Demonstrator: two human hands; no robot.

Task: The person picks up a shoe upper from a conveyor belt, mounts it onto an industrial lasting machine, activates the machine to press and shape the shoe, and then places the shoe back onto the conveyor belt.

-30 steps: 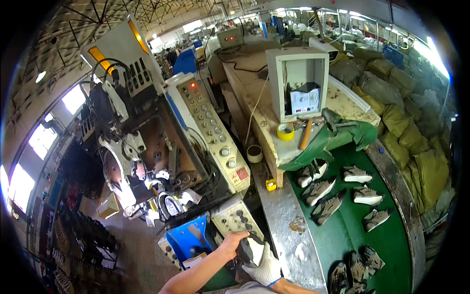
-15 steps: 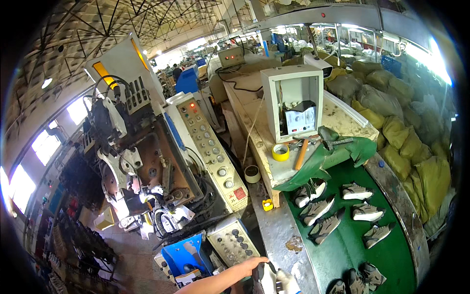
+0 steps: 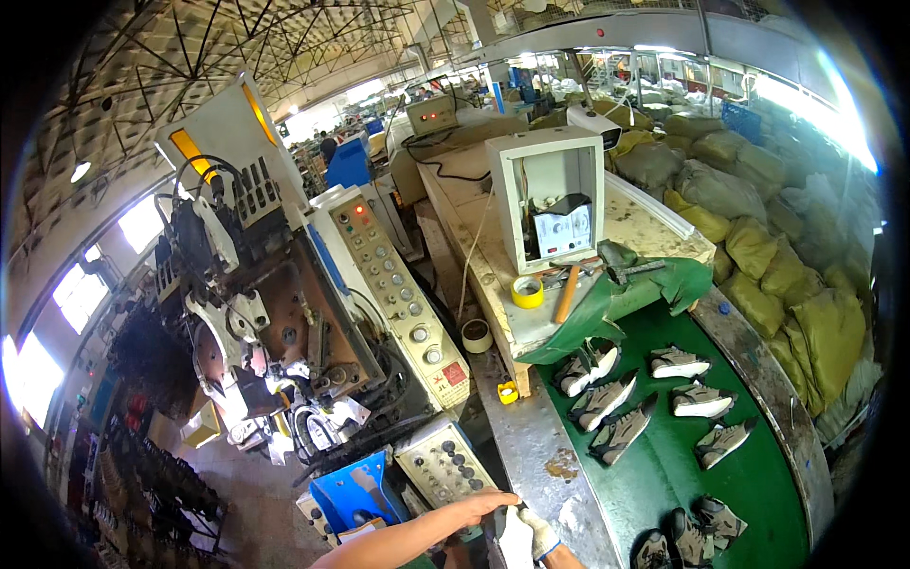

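At the lower edge, my left hand (image 3: 488, 504) is closed over the top end of a shoe (image 3: 515, 543), with a pale, whitish face and a dark edge showing. The lower part of this shoe is cut off by the picture's edge. My right hand (image 3: 543, 537), in a white glove, grips it from the right side. Several grey-and-black shoes (image 3: 703, 400) lie on the green conveyor belt (image 3: 654, 495) to the right. Nearest to my hands on that belt is a small group of shoes (image 3: 690, 539).
A machine (image 3: 284, 332) with a control panel (image 3: 398, 294) stands left. Below it are a knobbed control box (image 3: 450, 465) and a blue holder (image 3: 365, 488). A wooden bench (image 3: 455, 204) carries a metal cabinet (image 3: 507, 204), yellow tape (image 3: 527, 292) and a hammer (image 3: 568, 294). Sacks (image 3: 749, 256) pile up right.
The view has shifted slightly, so the surroundings sit a little further left. My right hand has turned around the shoe, and its forearm now shows. Both hands still hold the shoe.
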